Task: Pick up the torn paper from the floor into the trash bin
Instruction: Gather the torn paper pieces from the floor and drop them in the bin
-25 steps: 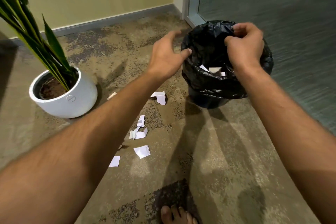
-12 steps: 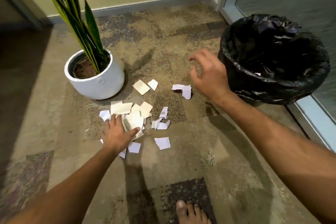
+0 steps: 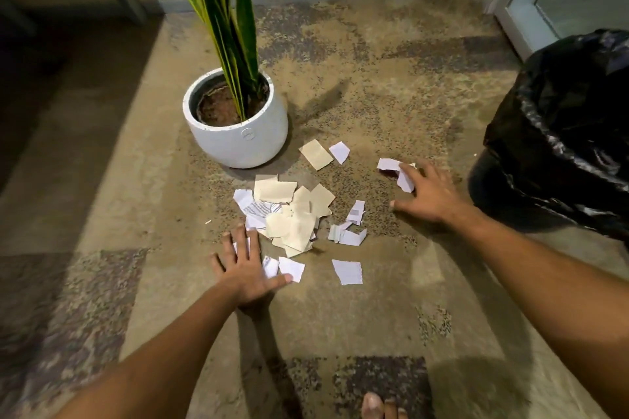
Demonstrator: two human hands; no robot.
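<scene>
While torn paper (image 3: 292,214) lies between them, both hands, left (image 3: 246,269) and right (image 3: 427,194), press spread-fingered on scraps.

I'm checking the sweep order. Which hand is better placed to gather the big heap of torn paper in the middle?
Probably the left hand: its spread fingers already touch the heap's near edge. The right hand lies apart, on a separate scrap.

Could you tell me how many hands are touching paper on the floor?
2. The left hand lies flat on white scraps at the near edge of the pile. The right hand rests fingers on a white scrap near the bin.
</scene>
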